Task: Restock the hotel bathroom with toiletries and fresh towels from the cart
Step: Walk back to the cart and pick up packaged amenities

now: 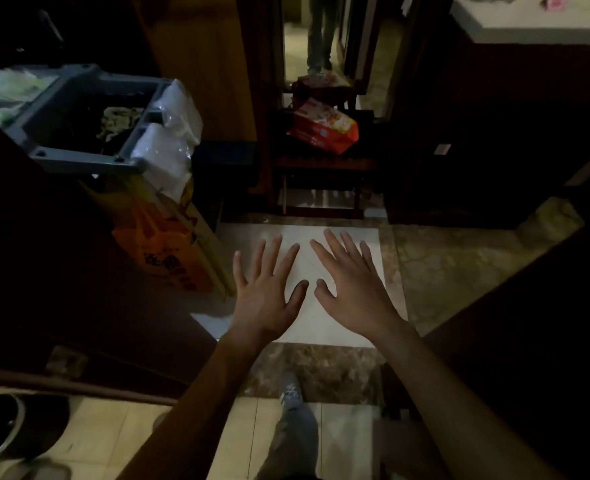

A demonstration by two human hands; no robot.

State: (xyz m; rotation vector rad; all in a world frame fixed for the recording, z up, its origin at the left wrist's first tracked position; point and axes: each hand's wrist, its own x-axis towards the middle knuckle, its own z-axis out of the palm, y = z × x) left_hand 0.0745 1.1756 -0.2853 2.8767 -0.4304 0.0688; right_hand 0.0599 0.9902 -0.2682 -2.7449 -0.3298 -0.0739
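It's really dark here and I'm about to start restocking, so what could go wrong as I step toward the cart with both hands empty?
Footing: the light is dim and your shoe is crossing from pale tiles onto dark marble, so a misstep seems possible.
Snagging: the orange bag hangs off the cart near your left hand and could catch.
Knocking: the plastic-wrapped white packs sit at the cart's edge and might fall if bumped.

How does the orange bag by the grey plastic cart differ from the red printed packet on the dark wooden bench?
The orange bag hangs upright under the grey plastic cart rim; the red printed packet lies tilted on the dark wooden bench. The orange bag bears dark lettering, the red printed packet pale pictures. Both are soft, printed and untouched.
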